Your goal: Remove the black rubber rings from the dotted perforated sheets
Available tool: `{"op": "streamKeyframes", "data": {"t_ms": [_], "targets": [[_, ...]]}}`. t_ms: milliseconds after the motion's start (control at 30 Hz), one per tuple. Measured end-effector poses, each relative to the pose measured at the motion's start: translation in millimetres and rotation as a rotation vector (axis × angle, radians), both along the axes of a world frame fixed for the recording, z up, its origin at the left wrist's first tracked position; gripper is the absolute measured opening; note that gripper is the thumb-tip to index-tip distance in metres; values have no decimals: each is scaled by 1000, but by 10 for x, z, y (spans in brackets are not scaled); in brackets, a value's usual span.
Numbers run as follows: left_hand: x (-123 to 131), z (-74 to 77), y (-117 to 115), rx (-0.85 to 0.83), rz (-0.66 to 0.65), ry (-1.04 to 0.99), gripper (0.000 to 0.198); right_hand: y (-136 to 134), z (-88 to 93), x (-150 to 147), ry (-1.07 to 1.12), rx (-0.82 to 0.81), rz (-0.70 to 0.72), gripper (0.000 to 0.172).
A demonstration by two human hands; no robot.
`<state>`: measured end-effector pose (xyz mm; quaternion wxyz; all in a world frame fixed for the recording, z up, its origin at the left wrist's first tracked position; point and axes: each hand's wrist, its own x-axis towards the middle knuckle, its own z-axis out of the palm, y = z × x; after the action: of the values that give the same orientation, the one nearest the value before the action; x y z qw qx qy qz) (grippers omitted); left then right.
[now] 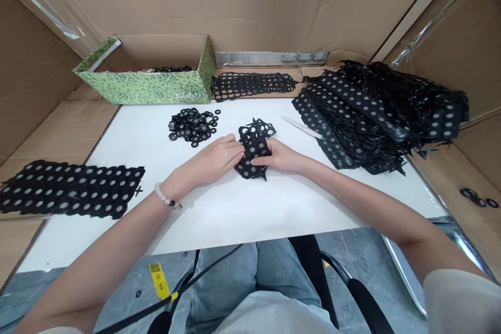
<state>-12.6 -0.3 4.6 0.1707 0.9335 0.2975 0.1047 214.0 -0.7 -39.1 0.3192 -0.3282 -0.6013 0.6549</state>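
The sheet (256, 147), black and perforated, is at the middle of the worktop (219, 219), between both hands. The right hand (282, 156) is clamped on its right edge, thumb across the face and fingers partly hidden; the left hand (223, 159) is closed on the left edge, fingertips bunched, though the underside of that grip cannot be seen. At the far end the holes show the white surface through them; the near part looks more filled, with a pointed scrap at its lower corner. Judged by appearance, the sheet is light, thin and rubbery, bending readily and giving no stiff support. Its narrow webs are probably the weak point, liable to stretch or tear under a hard pull, and the faint sheen suggests some slipperiness. The sound hold would be a flat pinch on the fuller near part, close to the edge, with the second grip just beside it; the lacy far end is a poor handle. The loose rings (191, 128) lie in a pile near the left hand, small and apparently prone to scatter.
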Motion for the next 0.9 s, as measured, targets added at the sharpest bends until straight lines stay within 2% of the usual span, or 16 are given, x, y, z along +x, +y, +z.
{"op": "streamKeyframes", "data": {"t_ms": [67, 133, 267, 333, 433, 500, 567, 633, 700, 800, 900], "targets": [[-19, 16, 24, -28, 55, -51, 37, 15, -12, -1, 15, -7, -39, 34], [-73, 14, 87, -16, 182, -127, 35, 31, -28, 0, 35, -42, -97, 36], [-295, -9, 299, 137, 688, -254, 28, 35, -41, 10, 28, -94, -172, 34], [-421, -10, 398, 211, 878, -163, 28, 27, -34, 14, 19, -114, -189, 30], [-518, 3, 461, 240, 984, 29, 31, 24, -29, 14, 44, -197, -203, 27], [-484, 15, 423, 255, 974, 57, 33, 29, -36, 8, 77, -238, -213, 29], [-378, 27, 317, 305, 891, 12, 34, 33, -47, -5, 100, -249, -214, 32], [-229, 37, 165, 356, 744, -58, 34, 27, -55, -24, 116, -231, -205, 35], [-79, 38, 9, 357, 541, -87, 32, 10, -58, -45, 110, -180, -183, 37], [73, 17, -135, 303, 327, -73, 35, -32, -58, -69, 53, -38, -140, 38], [108, -9, -134, 146, 261, -58, 43, -75, -69, -79, 21, 95, -54, 39]]}}
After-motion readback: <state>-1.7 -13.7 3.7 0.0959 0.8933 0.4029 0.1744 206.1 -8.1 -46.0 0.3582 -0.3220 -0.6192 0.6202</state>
